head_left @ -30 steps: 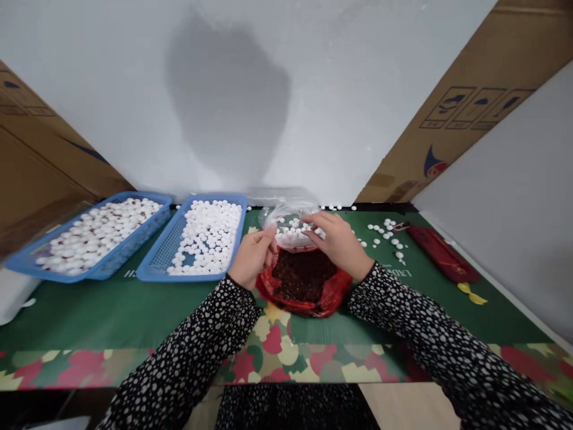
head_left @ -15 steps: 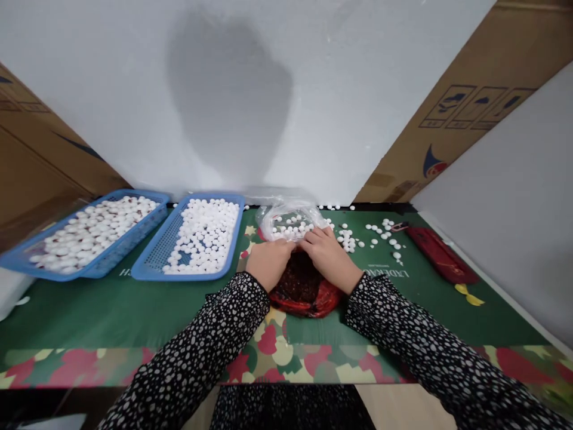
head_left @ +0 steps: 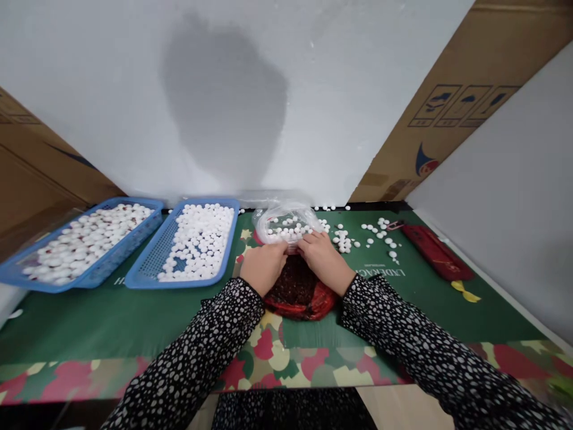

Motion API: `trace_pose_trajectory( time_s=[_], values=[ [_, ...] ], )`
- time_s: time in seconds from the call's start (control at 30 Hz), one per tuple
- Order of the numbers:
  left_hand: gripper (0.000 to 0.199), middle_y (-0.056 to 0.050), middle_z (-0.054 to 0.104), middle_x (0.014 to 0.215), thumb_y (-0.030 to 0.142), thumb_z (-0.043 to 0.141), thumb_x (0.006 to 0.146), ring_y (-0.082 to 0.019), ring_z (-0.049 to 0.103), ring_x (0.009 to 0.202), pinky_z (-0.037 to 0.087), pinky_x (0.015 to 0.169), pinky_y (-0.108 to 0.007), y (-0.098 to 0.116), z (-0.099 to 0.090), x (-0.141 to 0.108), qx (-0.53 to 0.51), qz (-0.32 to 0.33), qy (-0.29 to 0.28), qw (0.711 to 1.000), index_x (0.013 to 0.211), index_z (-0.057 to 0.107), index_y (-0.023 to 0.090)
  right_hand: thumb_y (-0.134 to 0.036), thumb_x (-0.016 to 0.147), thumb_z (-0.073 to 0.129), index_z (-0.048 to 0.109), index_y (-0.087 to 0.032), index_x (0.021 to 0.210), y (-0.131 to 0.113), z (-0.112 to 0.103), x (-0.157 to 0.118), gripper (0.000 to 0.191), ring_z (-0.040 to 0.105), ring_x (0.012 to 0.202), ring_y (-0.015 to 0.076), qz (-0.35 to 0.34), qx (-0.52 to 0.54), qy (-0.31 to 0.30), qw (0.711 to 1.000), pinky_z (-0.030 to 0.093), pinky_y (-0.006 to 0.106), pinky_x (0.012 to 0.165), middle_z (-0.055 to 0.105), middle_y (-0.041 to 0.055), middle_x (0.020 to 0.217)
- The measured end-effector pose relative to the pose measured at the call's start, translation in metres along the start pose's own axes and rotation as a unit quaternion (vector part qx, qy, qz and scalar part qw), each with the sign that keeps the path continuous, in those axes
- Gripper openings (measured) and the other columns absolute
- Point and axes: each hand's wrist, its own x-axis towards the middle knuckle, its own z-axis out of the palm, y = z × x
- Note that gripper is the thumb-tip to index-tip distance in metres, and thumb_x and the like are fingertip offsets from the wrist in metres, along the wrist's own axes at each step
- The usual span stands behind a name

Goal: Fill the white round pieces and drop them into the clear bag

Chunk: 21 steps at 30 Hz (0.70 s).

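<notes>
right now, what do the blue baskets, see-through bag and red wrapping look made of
Blue baskets: probably moulded plastic, satin finish; perforated sides and smooth rounded rims suggest it.
See-through bag: likely thin, glossy plastic film; it's creased and catches light.
Red wrapping: apparently thin, shiny plastic, given its crumpled folds, though I can't be sure.

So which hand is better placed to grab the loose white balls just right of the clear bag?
Probably your right hand: it's close beside those white balls, while your left hand is farther away.
</notes>
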Motion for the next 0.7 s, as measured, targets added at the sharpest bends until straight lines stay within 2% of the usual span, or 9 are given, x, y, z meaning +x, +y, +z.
trace_pose_trajectory(
  time_s=[0.13,0.2,0.3,0.37,0.43,0.5,0.6,0.67,0.7],
  values=[
    [0.012,-0.003,0.071,0.076,0.033,0.063,0.083,-0.022,0.065,0.074,0.039,0.063,-0.028,-0.006,-0.005,-0.011,-0.112,0.050,-0.020,0.992,0.090,0.069,0.025,-0.016,0.095,0.052,0.060,-0.016,0.085,-0.002,-0.006,0.000,0.013,0.053,0.090,0.0264,-0.006,-0.008,0.007,1.000,0.032,0.037,0.079,0.065,0.0090,0.091],
    [0.015,-0.002,0.068,0.068,0.036,0.063,0.083,-0.020,0.061,0.066,0.036,0.060,-0.028,-0.008,-0.006,-0.013,-0.165,0.028,-0.001,0.986,0.084,0.070,0.023,-0.016,0.095,0.052,0.060,-0.016,0.086,-0.004,-0.010,-0.001,0.012,0.055,0.089,0.0259,-0.001,0.017,0.021,1.000,0.033,0.036,0.079,0.065,0.0087,0.089],
    [0.033,-0.001,0.061,0.056,0.043,0.054,0.088,-0.016,0.053,0.054,0.033,0.056,-0.026,-0.012,-0.006,-0.011,-0.282,-0.018,0.030,0.959,0.067,0.066,0.020,-0.015,0.093,0.053,0.059,-0.017,0.088,-0.005,-0.015,-0.006,0.008,0.058,0.082,0.0212,0.034,0.155,0.053,0.986,0.037,0.032,0.076,0.066,0.0043,0.084],
    [0.049,-0.001,0.054,0.047,0.048,0.047,0.090,-0.013,0.048,0.047,0.032,0.053,-0.025,-0.012,-0.006,-0.008,-0.386,-0.048,0.029,0.921,0.052,0.058,0.019,-0.014,0.089,0.056,0.058,-0.019,0.084,-0.005,-0.020,-0.011,0.008,0.058,0.073,0.0171,0.064,0.275,0.067,0.957,0.040,0.028,0.070,0.066,0.0003,0.078],
    [0.059,0.001,0.042,0.040,0.052,0.041,0.092,-0.011,0.039,0.041,0.028,0.048,-0.024,-0.011,-0.008,-0.004,-0.495,-0.088,0.023,0.864,0.043,0.044,0.019,-0.014,0.087,0.060,0.059,-0.019,0.079,-0.005,-0.024,-0.016,0.009,0.058,0.068,0.0151,0.081,0.362,0.075,0.926,0.041,0.026,0.066,0.066,-0.0018,0.075],
    [0.057,0.003,0.035,0.041,0.051,0.039,0.092,-0.007,0.029,0.038,0.021,0.042,-0.023,-0.008,-0.011,-0.002,-0.603,-0.127,0.005,0.788,0.044,0.034,0.020,-0.016,0.086,0.061,0.061,-0.020,0.078,-0.005,-0.029,-0.020,0.009,0.060,0.070,0.0153,0.088,0.408,0.088,0.904,0.043,0.026,0.068,0.067,-0.0015,0.076],
    [0.042,0.005,0.034,0.051,0.036,0.048,0.089,-0.004,0.024,0.039,0.010,0.038,-0.020,-0.004,-0.017,-0.001,-0.752,-0.170,-0.051,0.635,0.053,0.037,0.018,-0.019,0.087,0.062,0.063,-0.020,0.079,-0.006,-0.035,-0.021,0.008,0.062,0.076,0.0164,0.095,0.449,0.121,0.880,0.046,0.029,0.073,0.068,0.0007,0.080],
    [0.030,0.004,0.038,0.057,0.025,0.052,0.085,-0.003,0.029,0.042,0.012,0.037,-0.017,-0.003,-0.018,0.000,-0.819,-0.191,-0.086,0.535,0.058,0.045,0.016,-0.022,0.087,0.064,0.063,-0.020,0.079,-0.007,-0.035,-0.021,0.008,0.063,0.077,0.0167,0.100,0.467,0.133,0.868,0.047,0.030,0.074,0.069,0.0013,0.082],
    [0.024,0.003,0.041,0.059,0.022,0.053,0.084,-0.003,0.033,0.044,0.016,0.037,-0.015,-0.003,-0.018,0.000,-0.839,-0.199,-0.099,0.496,0.061,0.049,0.014,-0.023,0.086,0.064,0.063,-0.020,0.079,-0.008,-0.034,-0.021,0.008,0.062,0.076,0.0166,0.102,0.472,0.131,0.866,0.047,0.030,0.073,0.068,0.0010,0.081]
  ],
)
